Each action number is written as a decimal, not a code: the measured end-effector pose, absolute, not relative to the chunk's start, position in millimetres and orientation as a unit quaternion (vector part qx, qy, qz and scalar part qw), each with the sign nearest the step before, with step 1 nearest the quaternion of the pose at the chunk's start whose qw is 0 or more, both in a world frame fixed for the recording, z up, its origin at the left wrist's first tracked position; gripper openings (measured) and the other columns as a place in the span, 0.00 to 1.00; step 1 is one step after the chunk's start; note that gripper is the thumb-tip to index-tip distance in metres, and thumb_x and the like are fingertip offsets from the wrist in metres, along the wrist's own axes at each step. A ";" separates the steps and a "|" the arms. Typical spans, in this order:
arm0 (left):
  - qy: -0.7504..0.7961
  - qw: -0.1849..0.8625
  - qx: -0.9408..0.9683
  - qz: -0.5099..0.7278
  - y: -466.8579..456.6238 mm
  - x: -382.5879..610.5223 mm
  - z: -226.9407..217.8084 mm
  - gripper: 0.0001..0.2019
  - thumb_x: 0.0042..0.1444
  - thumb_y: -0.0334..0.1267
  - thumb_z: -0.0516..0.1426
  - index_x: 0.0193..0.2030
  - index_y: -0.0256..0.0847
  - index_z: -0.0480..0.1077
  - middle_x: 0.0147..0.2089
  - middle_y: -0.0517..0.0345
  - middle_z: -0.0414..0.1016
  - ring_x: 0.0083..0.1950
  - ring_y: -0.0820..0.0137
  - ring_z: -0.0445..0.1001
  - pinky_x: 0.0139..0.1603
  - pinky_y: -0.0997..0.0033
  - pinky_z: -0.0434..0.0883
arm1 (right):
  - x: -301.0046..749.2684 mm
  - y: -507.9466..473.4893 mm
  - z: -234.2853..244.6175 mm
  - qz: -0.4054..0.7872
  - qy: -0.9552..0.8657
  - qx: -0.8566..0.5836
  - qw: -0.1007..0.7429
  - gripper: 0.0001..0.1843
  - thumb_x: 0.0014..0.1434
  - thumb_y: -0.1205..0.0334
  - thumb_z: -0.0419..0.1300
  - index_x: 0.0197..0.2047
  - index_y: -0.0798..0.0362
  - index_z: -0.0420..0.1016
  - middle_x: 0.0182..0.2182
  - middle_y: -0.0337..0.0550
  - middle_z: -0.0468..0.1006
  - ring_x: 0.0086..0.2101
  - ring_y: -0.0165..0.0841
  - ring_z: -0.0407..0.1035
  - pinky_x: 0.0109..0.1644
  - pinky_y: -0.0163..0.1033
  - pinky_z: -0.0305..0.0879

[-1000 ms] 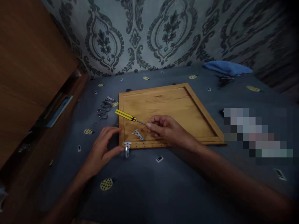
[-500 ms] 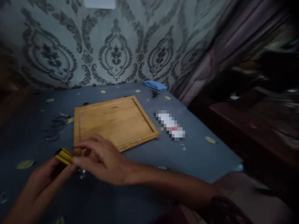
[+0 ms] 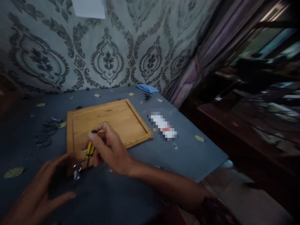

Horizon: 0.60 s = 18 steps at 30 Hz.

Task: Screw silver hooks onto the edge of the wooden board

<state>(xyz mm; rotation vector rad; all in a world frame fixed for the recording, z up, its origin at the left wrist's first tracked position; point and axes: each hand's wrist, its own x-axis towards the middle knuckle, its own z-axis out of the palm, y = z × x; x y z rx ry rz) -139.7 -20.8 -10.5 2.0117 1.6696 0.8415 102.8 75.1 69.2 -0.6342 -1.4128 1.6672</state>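
Note:
My right hand [image 3: 111,150] grips a screwdriver [image 3: 90,149] with a yellow and black handle, its shaft pointing down near the front left corner of a wooden board [image 3: 103,122] with a raised frame. Close by the shaft is a small shiny metal piece [image 3: 77,171], perhaps a hinge, at the board's near edge; whether it is attached I cannot tell. To the left of that piece, my left hand [image 3: 44,187] holds nothing, its thumb and fingers spread apart.
Dark, tangled items [image 3: 48,131] lie left of the board. A white pixelated object [image 3: 162,125] rests to its right. A blue cloth [image 3: 147,88] and a small dark item [image 3: 147,97] are near the patterned wall. The table's right edge [image 3: 206,117] borders a dark reddish surface.
The yellow-handled screwdriver has passed from between both hands into my right hand alone and now points down. My left hand has let go and opened. The view has shifted slightly.

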 end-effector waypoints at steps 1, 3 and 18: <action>0.603 0.190 0.719 0.291 -22.7 -139.5 -11.8 0.38 0.57 0.61 0.65 0.72 0.69 0.57 0.65 0.58 0.72 0.63 0.44 0.74 0.60 0.34 0.76 | 101.6 78.8 66.7 0.676 -0.549 -0.242 0.427 0.25 0.64 0.36 0.62 0.46 0.46 0.60 0.30 0.31 0.75 0.17 0.24 0.66 0.20 0.31 0.62; 0.590 0.185 0.732 0.287 -26.9 -136.2 -11.2 0.39 0.57 0.58 0.66 0.72 0.60 0.57 0.67 0.51 0.70 0.65 0.44 0.73 0.62 0.39 0.76 | 98.8 84.8 64.5 0.671 -0.552 -0.218 0.444 0.26 0.63 0.37 0.63 0.49 0.48 0.65 0.34 0.35 0.78 0.21 0.24 0.69 0.24 0.31 0.66; 0.606 0.282 0.670 0.322 -30.7 -118.6 1.4 0.35 0.61 0.45 0.66 0.72 0.48 0.58 0.66 0.45 0.72 0.68 0.51 0.70 0.68 0.43 0.68 | 72.2 83.8 61.5 0.516 -0.700 -0.214 0.446 0.16 0.73 0.48 0.58 0.38 0.49 0.66 0.30 0.36 0.75 0.28 0.27 0.70 0.30 0.34 0.64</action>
